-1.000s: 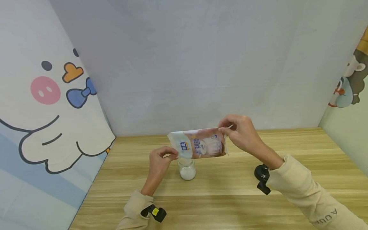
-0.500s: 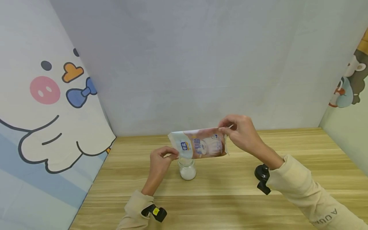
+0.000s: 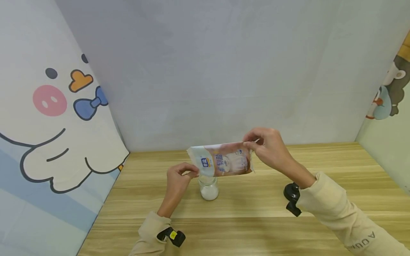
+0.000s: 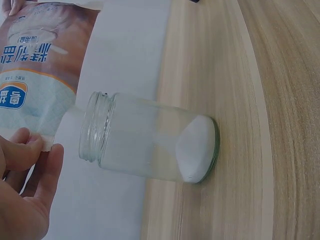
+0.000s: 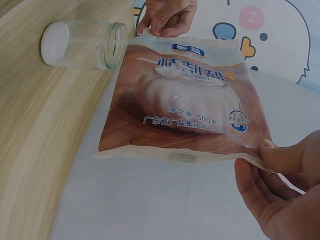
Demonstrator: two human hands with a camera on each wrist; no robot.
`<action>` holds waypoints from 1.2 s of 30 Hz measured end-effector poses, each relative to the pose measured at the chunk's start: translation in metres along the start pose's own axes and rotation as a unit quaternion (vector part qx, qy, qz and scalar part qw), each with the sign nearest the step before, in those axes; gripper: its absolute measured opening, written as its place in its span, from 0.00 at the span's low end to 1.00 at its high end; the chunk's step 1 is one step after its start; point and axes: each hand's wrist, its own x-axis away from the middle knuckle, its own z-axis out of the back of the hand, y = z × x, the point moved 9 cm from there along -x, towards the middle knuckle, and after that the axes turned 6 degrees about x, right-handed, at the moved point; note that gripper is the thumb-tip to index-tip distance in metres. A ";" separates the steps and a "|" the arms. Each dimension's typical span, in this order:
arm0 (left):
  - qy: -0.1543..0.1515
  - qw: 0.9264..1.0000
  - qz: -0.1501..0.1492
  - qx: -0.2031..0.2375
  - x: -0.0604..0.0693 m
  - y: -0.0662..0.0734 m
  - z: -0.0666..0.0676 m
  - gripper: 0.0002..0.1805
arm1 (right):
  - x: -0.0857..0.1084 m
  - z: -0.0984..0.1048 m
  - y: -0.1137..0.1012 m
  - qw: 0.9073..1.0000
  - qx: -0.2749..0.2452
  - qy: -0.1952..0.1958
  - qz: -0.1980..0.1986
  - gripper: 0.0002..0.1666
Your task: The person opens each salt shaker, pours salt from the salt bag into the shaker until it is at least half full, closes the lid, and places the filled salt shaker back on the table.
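Note:
A salt bag (image 3: 227,160), brown and pale blue with printed characters, is held tilted sideways above the table. My left hand (image 3: 180,176) pinches its pale-blue end at the lower corner, close over a glass jar (image 3: 209,190). At the other end, my right hand (image 3: 267,145) pinches the bag's upper corner between thumb and fingers. The jar stands upright with no lid, and white salt (image 4: 196,149) covers its bottom. In the left wrist view, a faint white stream runs from the bag's corner into the jar's mouth. The bag hides part of the jar's rim in the head view.
The wooden table (image 3: 243,227) carries the jar and meets a pale grey backdrop (image 3: 224,71) behind. A black round object (image 3: 291,192) lies at the right, partly covered by the right sleeve (image 3: 326,195). Cartoon-printed sheets stand at both sides.

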 end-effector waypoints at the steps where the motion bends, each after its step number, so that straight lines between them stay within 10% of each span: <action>1: 0.001 1.000 0.001 -0.002 0.000 0.000 0.000 0.03 | 0.000 0.000 0.000 1.000 0.000 0.000 0.000 0.04; 36: 0.005 1.000 0.006 0.002 0.000 -0.002 0.000 0.03 | -0.001 0.000 0.000 1.000 -0.001 0.006 0.009 0.04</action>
